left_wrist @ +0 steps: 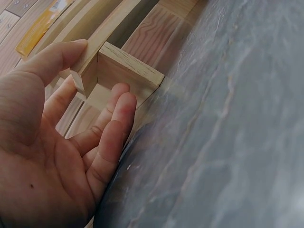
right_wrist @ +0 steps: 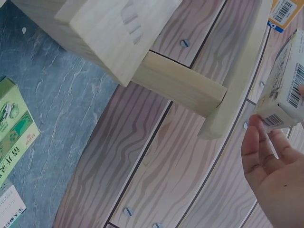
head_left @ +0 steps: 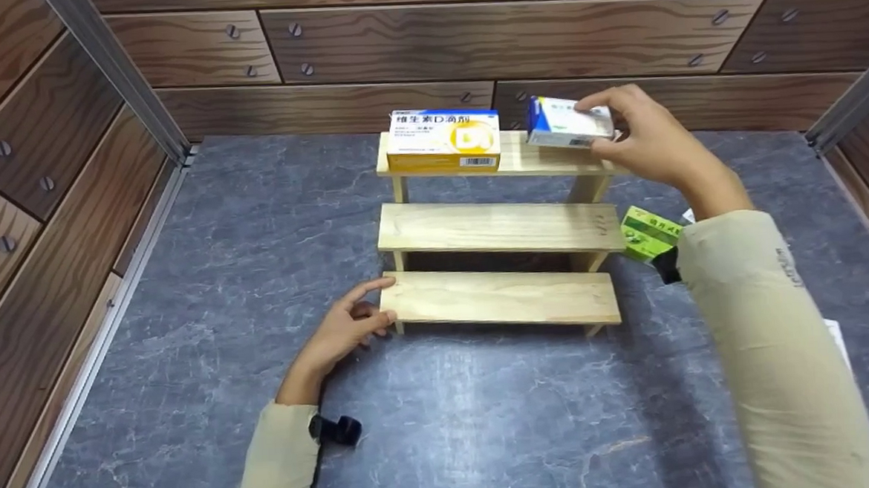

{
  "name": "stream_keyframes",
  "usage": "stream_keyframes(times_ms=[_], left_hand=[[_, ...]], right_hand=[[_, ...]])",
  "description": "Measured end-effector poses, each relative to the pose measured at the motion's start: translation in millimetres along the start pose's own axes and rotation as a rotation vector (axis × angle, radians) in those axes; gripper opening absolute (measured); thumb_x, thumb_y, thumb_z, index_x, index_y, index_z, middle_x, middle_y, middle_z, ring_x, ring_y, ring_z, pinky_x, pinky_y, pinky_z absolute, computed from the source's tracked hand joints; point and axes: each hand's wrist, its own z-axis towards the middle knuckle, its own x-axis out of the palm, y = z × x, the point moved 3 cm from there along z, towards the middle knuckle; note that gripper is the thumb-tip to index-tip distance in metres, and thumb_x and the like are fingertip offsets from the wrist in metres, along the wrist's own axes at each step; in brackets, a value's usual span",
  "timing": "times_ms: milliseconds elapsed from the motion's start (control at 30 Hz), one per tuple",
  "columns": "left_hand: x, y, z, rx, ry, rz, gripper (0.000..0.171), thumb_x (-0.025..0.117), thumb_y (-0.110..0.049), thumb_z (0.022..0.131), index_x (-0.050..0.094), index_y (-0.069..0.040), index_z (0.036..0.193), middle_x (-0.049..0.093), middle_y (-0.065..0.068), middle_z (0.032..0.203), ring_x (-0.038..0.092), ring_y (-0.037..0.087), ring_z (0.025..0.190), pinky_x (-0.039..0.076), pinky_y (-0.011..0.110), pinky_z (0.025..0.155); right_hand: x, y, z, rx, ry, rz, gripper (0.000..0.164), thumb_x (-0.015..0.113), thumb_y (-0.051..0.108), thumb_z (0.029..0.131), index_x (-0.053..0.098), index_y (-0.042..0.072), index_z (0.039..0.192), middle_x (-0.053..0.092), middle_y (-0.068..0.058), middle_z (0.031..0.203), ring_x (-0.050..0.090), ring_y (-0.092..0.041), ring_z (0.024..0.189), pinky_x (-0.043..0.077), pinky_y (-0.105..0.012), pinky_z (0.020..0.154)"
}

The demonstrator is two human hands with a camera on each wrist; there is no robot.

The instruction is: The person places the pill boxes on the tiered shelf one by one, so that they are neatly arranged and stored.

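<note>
A three-step wooden rack [head_left: 498, 226] stands on the floor. My right hand [head_left: 648, 132] pinches a white medicine box with a blue end [head_left: 569, 121] over the right part of the top step. In the right wrist view, the fingers hold that white box [right_wrist: 280, 90] by its edge. To its left, a yellow-and-white vitamin D box [head_left: 444, 139] rests on the top step. My left hand [head_left: 342, 327] grips the left end of the lowest step, thumb and index finger on its corners. In the left wrist view, its other fingers [left_wrist: 111, 128] are loosely curled beside the end.
A green box [head_left: 649, 233] lies on the floor right of the rack, partly hidden by the right sleeve. Next to it is a white box [right_wrist: 10, 206]. Wood-patterned walls [head_left: 394, 45] with metal corner posts [head_left: 124, 74] enclose the dark marbled floor [head_left: 488, 412].
</note>
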Motion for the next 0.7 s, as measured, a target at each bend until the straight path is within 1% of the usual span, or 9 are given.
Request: stream_keyframes(times_ms=[100, 233, 467, 600, 700], left_hand=[[-0.3, -0.7, -0.2, 0.000, -0.004, 0.000, 0.057, 0.072, -0.025, 0.088, 0.050, -0.021, 0.141, 0.065, 0.004, 0.080, 0.061, 0.014, 0.069, 0.043, 0.023, 0.054], [-0.8, -0.4, 0.4, 0.001, -0.005, 0.001, 0.056, 0.071, -0.025, 0.088, 0.050, -0.021, 0.141, 0.065, 0.004, 0.080, 0.062, 0.015, 0.070, 0.043, 0.024, 0.055], [-1.9, -0.8, 0.6, 0.011, 0.000, 0.008, 0.057, 0.071, -0.024, 0.089, 0.049, -0.018, 0.142, 0.066, 0.004, 0.080, 0.063, 0.014, 0.070, 0.043, 0.024, 0.054], [-1.5, 0.0, 0.9, 0.010, 0.000, 0.003, 0.057, 0.071, -0.024, 0.089, 0.049, -0.018, 0.142, 0.067, 0.005, 0.081, 0.063, 0.014, 0.070, 0.043, 0.024, 0.055], [-0.6, 1.2, 1.3, 0.011, 0.006, -0.001, 0.057, 0.071, -0.024, 0.089, 0.049, -0.019, 0.141, 0.066, 0.005, 0.082, 0.062, 0.014, 0.070, 0.043, 0.023, 0.055]], right_hand=[[1, -1, 0, -0.002, 0.016, -0.033, 0.050, 0.054, 0.007, 0.087, 0.049, 0.006, 0.137, 0.040, -0.020, 0.136, 0.041, -0.034, 0.110, 0.037, -0.053, 0.094], [1, -5, -1, 0.001, 0.032, -0.044, 0.050, 0.054, 0.007, 0.087, 0.050, 0.006, 0.137, 0.039, -0.020, 0.138, 0.040, -0.036, 0.112, 0.036, -0.055, 0.095], [4, -8, -2, 0.017, 0.046, -0.038, 0.049, 0.054, 0.007, 0.089, 0.049, 0.004, 0.137, 0.038, -0.020, 0.143, 0.040, -0.038, 0.118, 0.036, -0.057, 0.097], [7, -9, -1, 0.022, 0.058, -0.061, 0.048, 0.054, 0.009, 0.090, 0.048, 0.005, 0.138, 0.037, -0.021, 0.142, 0.040, -0.037, 0.115, 0.038, -0.057, 0.094], [9, -10, -1, 0.021, 0.062, -0.084, 0.048, 0.053, 0.009, 0.090, 0.048, 0.005, 0.138, 0.038, -0.021, 0.140, 0.040, -0.036, 0.109, 0.039, -0.055, 0.090]])
